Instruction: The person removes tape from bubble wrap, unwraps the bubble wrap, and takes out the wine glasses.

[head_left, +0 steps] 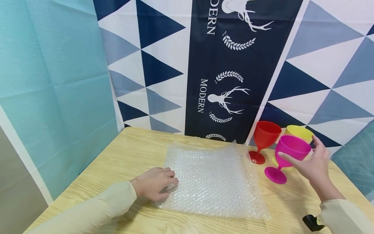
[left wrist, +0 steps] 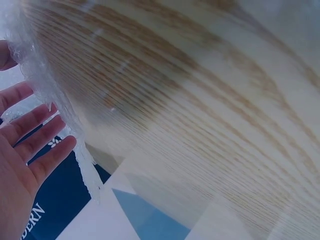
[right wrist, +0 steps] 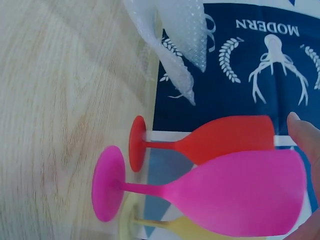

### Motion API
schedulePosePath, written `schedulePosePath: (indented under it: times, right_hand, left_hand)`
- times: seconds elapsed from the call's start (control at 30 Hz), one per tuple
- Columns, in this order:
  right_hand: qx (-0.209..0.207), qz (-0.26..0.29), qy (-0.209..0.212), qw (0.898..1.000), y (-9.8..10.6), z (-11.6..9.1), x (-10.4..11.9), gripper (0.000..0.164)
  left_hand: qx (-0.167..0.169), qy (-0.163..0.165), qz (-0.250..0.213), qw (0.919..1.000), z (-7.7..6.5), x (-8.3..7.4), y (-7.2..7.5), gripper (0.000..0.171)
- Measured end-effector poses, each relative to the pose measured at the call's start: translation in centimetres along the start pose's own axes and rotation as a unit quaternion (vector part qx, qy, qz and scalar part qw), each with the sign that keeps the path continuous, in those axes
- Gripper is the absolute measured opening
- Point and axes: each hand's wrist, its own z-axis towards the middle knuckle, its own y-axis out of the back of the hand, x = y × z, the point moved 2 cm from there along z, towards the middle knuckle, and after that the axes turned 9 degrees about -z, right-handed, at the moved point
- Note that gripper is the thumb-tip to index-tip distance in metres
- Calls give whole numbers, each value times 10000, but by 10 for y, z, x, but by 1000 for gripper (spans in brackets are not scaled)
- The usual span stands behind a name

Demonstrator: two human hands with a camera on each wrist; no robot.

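Observation:
A magenta goblet [head_left: 293,148] stands upright on the table at the right. My right hand [head_left: 318,162] is spread around its bowl from the right, thumb on the near side and fingers on the far side. In the right wrist view, a gap shows between the thumb [right wrist: 305,135] and the magenta bowl [right wrist: 245,192]. A sheet of clear bubble wrap [head_left: 210,178] lies in the middle of the table. At its left edge rests my left hand [head_left: 156,183], its fingers apart and loosely bent in the left wrist view.
Behind the magenta goblet stand a red goblet [head_left: 266,135] and a partly hidden yellow goblet [head_left: 301,131]. A patterned cloth [head_left: 163,81] hangs along the wooden table's [head_left: 131,152] back edge. A light blue cloth [head_left: 67,74] hangs at the left.

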Motion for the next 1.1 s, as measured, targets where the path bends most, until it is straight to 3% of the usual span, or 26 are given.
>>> schedulePosePath:
  times: [0.17,0.27,0.33,0.5,0.7,0.87,0.97,1.1]
  right_hand:
    - [-934,-70,609,9937,2,-20,13,97]
    - [-1513,52,1245,9806,-3,-34,25,91]
    - [-1671,132,1717,9708,-9,-42,33,90]
    - [-1458,44,2455,9584,-26,-62,53,91]
    - [-1066,-27,2902,9510,-43,-78,71,83]
    - [-1034,-371,3197,9411,-57,-91,78,78]
    - [-1036,-652,3267,9372,-64,-99,79,76]
    - [-883,-891,3326,9347,-72,-107,79,74]
  left_hand:
    - [-39,-2,108,9999,1,2,1,35]
    - [-124,-13,144,9998,3,5,1,35]
    - [-159,-26,139,9998,4,6,1,34]
    - [-106,1,-2,9999,4,8,0,34]
    - [-336,172,-224,9990,5,9,0,35]
    - [-484,496,-450,9966,4,10,3,36]
    - [-716,568,-627,9938,2,9,5,37]
    - [-1292,610,-729,9871,-2,7,8,38]
